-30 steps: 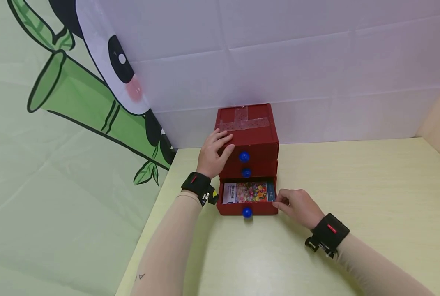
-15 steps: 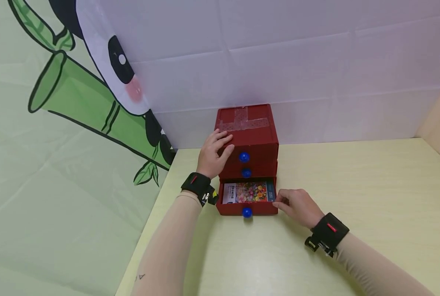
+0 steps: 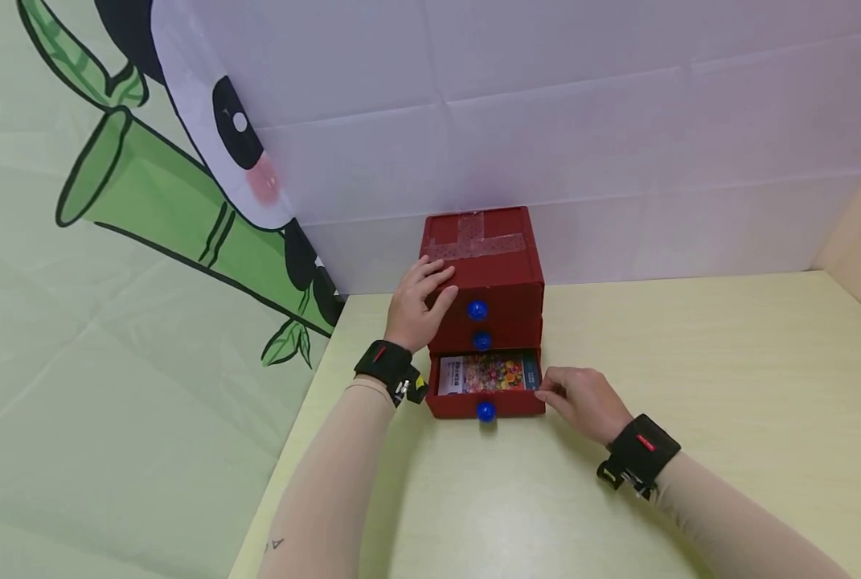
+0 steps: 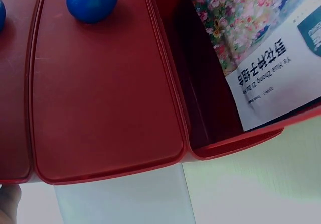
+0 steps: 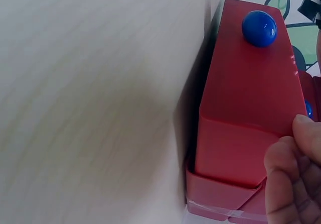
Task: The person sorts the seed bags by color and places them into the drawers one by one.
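Observation:
A red drawer cabinet with blue round knobs stands against the back wall. Its bottom drawer is pulled out, and a flower-printed packet lies inside. The left wrist view shows flowers and Chinese lettering on the packet. My left hand rests with spread fingers on the cabinet's upper left edge. At the drawer's front right corner, my right hand has its fingers curled, with the thumb on the rim. In the right wrist view, that thumb and bent index finger meet the drawer's corner.
The cabinet stands on a pale wooden table. A whitish cloth wall hangs right behind it. Green cloth with a panda and bamboo print covers the left side. Clear tape crosses the cabinet's top.
The bottom drawer has slid slightly inward, and my right hand has moved a little with it. My left hand stays on the cabinet. The head view has shifted slightly.

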